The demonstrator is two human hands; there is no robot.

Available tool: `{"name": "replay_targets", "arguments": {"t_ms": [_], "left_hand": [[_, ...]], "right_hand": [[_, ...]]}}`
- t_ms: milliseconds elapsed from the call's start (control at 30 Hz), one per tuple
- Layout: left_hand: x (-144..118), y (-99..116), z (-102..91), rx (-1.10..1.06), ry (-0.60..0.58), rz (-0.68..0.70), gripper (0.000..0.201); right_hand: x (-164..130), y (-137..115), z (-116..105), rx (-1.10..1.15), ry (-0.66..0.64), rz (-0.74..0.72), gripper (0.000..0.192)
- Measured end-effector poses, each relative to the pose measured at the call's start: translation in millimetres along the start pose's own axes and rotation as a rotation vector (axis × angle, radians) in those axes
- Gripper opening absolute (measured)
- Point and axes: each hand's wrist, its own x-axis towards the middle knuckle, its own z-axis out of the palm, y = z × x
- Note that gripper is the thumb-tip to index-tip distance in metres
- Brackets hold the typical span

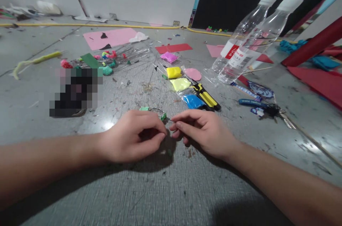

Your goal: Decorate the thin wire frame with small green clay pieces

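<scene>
I've got both hands low over the counter (160, 201), and here's the thin wire (156, 109), curving just beyond the gap between them. My right grip (207, 131) is closed to a pinch, thumb against forefinger, apparently on the wire's near end; my left grip (132, 135) has thumb and forefinger curled nearly together, but I can't tell whether anything sits between them. This wire looks feather-light and springy, so I judge it bends easily and could roll between the fingertips; the best hold seems the bare stretch beside the green clump (163, 116), which looks soft and easily squashed. A pale green scrap (144, 108) lies just beyond the left grip. Ahead of the right grip, the blue packet (193, 101) sits near, with a yellow-and-black cutter (207, 98) beside it, so any reach forward there goes over them. Farther out and rightward stand two clear bottles (226, 67), tall and probably tippy; a blue strap (252, 103) lies nearer, right of the same grip.
</scene>
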Motion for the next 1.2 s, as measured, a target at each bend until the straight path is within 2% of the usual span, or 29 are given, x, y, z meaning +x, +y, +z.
{"name": "replay_targets", "arguments": {"t_ms": [67, 133, 267, 333, 433, 500, 733, 933, 1200], "left_hand": [[1.1, 2.0, 1.1, -0.198, -0.044, -0.158, 0.020], [2.7, 0.9, 1.2, -0.318, -0.054, -0.253, 0.020], [5.9, -3.7, -0.2, -0.405, -0.044, -0.334, 0.019], [6.9, -4.7, -0.2, -0.422, -0.049, -0.362, 0.020], [7.8, -5.0, 0.6, -0.414, -0.055, -0.373, 0.020], [8.1, -5.0, 1.4, -0.413, -0.066, -0.370, 0.019], [7.6, -3.9, 3.1, -0.432, -0.074, -0.372, 0.019], [7.2, -5.2, 3.9, -0.420, -0.087, -0.345, 0.019], [7.7, -5.7, 3.5, -0.433, -0.102, -0.319, 0.019]], "right_hand": [[-0.3, -1.4, 0.7, 0.027, 0.009, -0.027, 0.030], [-0.7, -1.6, 1.7, 0.028, 0.012, -0.030, 0.032], [-1.5, 1.0, 2.5, -0.048, 0.012, -0.036, 0.031], [-1.7, 2.1, 1.4, -0.122, 0.023, -0.119, 0.024], [-2.2, 2.3, -0.6, -0.219, 0.044, -0.291, 0.012], [-3.4, 1.8, -1.0, -0.229, 0.041, -0.339, 0.012], [-8.0, 2.0, 1.7, -0.178, 0.021, -0.220, 0.021], [-7.4, 1.7, -0.1, -0.256, 0.002, -0.304, 0.028], [-8.5, 2.7, -0.5, -0.348, -0.025, -0.431, 0.017]]}}
